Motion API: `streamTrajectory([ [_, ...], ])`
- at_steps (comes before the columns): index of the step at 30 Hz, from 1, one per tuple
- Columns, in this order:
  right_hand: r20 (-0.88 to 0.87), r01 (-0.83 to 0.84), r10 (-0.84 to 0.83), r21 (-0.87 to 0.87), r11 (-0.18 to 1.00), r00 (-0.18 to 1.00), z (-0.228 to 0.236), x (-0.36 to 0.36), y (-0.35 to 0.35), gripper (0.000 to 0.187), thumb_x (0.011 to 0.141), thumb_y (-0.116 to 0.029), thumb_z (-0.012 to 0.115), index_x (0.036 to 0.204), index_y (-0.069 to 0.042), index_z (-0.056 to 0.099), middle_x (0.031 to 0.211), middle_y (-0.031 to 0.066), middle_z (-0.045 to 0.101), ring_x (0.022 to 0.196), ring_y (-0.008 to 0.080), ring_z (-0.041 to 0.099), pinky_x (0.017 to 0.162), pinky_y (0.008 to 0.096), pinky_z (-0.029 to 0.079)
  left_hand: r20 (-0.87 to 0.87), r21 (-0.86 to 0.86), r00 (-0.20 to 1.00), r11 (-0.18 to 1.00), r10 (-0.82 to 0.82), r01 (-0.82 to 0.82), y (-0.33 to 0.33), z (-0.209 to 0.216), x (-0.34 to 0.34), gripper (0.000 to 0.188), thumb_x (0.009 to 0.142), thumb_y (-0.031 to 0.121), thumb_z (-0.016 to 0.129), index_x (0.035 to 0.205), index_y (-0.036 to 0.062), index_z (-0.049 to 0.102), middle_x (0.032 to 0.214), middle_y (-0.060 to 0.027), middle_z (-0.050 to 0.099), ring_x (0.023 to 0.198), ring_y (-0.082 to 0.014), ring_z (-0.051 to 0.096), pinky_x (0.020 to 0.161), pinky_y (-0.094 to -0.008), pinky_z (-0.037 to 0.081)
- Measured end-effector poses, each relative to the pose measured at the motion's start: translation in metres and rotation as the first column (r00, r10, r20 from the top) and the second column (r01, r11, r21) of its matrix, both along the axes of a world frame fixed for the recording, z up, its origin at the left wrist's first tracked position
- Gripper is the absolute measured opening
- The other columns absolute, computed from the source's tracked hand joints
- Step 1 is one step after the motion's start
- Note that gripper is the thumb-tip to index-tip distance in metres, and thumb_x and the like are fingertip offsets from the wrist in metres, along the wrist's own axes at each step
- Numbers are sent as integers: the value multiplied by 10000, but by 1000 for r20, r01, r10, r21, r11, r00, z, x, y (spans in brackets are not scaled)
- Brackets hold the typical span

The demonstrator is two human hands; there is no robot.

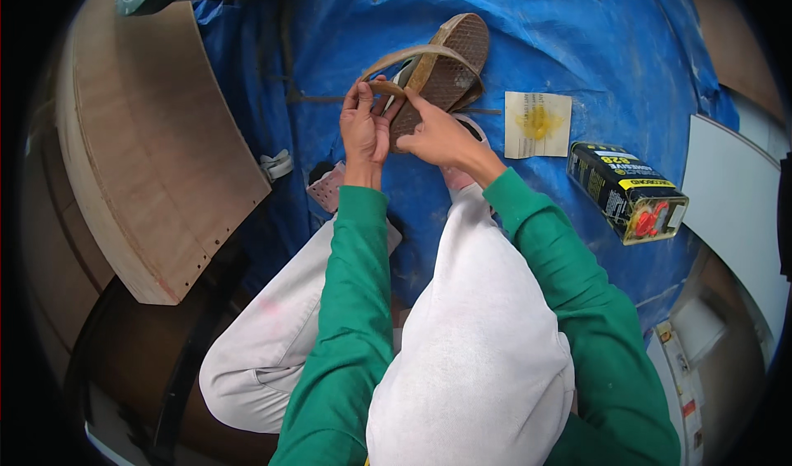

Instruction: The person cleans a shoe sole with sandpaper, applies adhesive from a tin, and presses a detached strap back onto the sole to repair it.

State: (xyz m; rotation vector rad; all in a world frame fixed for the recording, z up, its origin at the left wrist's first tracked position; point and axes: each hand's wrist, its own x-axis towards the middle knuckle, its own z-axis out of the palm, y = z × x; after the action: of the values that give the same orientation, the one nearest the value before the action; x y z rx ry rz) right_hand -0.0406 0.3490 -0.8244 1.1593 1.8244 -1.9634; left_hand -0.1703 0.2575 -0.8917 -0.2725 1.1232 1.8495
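A brown sandal (455, 66) with a textured footbed lies tilted on the blue sheet in front of me. Its tan strap (429, 50) arches loosely over it toward the left. My left hand (363, 132) pinches the strap's near end between thumb and fingers. From the right, my right hand (441, 140) reaches in with its index fingertip on that same strap piece and the other fingers curled; its thumb is hidden. Part of the sandal's near end is covered by my hands.
To the right lie a card smeared with yellow glue (538, 126) and a black and yellow adhesive tin (627, 190) on its side. A curved wooden panel (144, 128) stands at left, near a small white object (277, 165). The blue sheet (346, 45) is wrinkled.
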Motion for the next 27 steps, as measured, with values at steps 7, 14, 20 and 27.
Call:
streamTrajectory([
  [7, 22, -57, 57, -20, 998, 998, 9, -1, -3, 1018, 699, -231, 673, 1566, 49, 220, 1221, 358, 621, 1179, 458, 617, 1004, 414, 491, -32, -10, 999, 999, -33, 33, -1, 5, -5, 271, 981, 204, 661, 1193, 51, 589, 1165, -152, 673, 1087, -305, 657, 963, -576, 569],
  [14, 49, -43, 42, 3, 999, 998, 0, 2, -8, 1042, 696, -214, 660, 1586, 30, 176, 1254, 362, 609, 1197, 460, 608, 1023, 405, 482, -46, -10, 998, 999, -51, 50, 6, 5, -2, 264, 984, 192, 657, 1202, 53, 598, 1161, -153, 678, 1095, -299, 660, 968, -571, 567],
  [20, 65, -47, 47, 3, 999, 997, -3, 3, -5, 1048, 724, -215, 669, 1598, 12, 138, 1093, 280, 586, 1026, 369, 588, 930, 378, 463, -41, -20, 998, 999, -46, 45, 3, 8, -3, 280, 969, 189, 678, 1198, 48, 599, 1151, -152, 683, 1104, -306, 660, 974, -547, 573],
  [27, -89, 12, -15, -31, 999, 996, 8, -19, -4, 1018, 724, -250, 684, 1578, 29, 204, 1304, 345, 586, 1209, 461, 597, 1044, 421, 469, 7, -46, 1000, 999, -15, 16, 6, 7, -3, 258, 939, 196, 711, 1136, 50, 627, 1160, -147, 686, 1103, -327, 661, 966, -538, 577],
])
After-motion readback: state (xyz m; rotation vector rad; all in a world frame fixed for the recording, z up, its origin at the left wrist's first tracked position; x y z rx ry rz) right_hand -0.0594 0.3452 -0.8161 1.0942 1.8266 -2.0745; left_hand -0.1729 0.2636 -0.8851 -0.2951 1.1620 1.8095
